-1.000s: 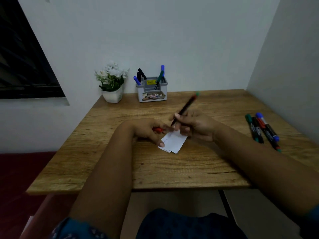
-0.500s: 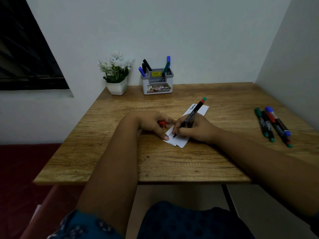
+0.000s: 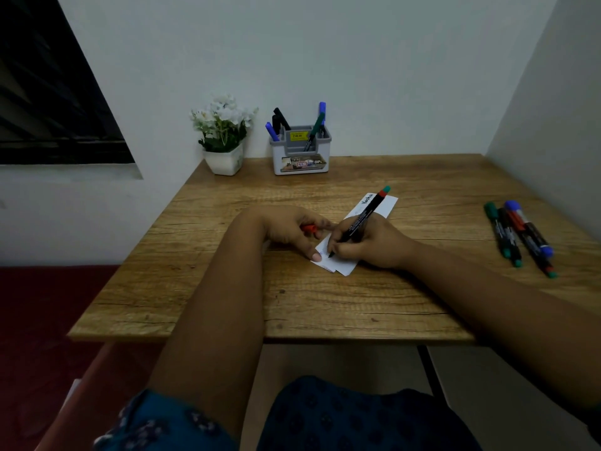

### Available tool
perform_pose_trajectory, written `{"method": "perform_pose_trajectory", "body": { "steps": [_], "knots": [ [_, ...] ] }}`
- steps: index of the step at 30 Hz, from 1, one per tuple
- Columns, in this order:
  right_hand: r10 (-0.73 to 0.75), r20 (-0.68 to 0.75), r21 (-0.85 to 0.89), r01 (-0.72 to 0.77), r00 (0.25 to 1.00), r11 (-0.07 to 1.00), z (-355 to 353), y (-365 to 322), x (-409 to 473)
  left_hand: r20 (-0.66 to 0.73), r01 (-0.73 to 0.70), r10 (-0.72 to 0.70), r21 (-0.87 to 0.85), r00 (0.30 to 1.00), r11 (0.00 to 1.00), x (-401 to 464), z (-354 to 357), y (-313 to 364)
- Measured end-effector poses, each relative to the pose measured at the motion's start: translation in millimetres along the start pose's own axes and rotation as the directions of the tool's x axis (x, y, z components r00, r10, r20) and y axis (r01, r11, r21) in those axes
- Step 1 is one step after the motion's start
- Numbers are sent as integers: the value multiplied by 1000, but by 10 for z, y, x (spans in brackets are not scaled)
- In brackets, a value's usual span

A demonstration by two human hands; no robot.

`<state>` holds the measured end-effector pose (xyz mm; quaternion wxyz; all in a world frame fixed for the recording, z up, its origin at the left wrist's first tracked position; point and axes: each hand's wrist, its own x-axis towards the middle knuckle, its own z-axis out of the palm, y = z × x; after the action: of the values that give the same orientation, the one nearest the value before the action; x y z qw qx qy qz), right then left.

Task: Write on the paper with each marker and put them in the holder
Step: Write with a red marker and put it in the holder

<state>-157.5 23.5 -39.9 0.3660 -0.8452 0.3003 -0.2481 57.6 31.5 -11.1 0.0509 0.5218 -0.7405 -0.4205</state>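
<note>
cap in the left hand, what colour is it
Red: the cap pinched in the left hand shows red in the head view.

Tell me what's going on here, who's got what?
A person is writing on the strip of paper with a marker gripped in the right hand, tip on the sheet. The left hand holds a red cap and rests a finger on the paper. Several markers already stand in the holder; a few more lie on the table to the right.
</note>
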Motion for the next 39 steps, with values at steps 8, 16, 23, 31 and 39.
{"method": "perform_pose_trajectory", "body": {
  "steps": [8,16,23,31,39],
  "knots": [
    [21,-45,-9,-21,999,1000,-25,19,-11,-6,6,-6,4,1000,1000,28,-1,-13],
    [4,-35,-25,-5,999,1000,-27,2,-10,3,-5,5,-26,1000,1000,24,-2,-31],
    [7,-52,-14,-7,999,1000,-26,5,-7,-1,5,-5,22,1000,1000,52,-22,-51],
    [21,-76,-17,-23,997,1000,-34,16,-8,-1,15,-15,46,1000,999,50,-21,-43],
    [31,-79,-27,-33,996,999,-38,31,-1,0,-9,9,-9,1000,1000,55,-18,-65]
  ]
}}
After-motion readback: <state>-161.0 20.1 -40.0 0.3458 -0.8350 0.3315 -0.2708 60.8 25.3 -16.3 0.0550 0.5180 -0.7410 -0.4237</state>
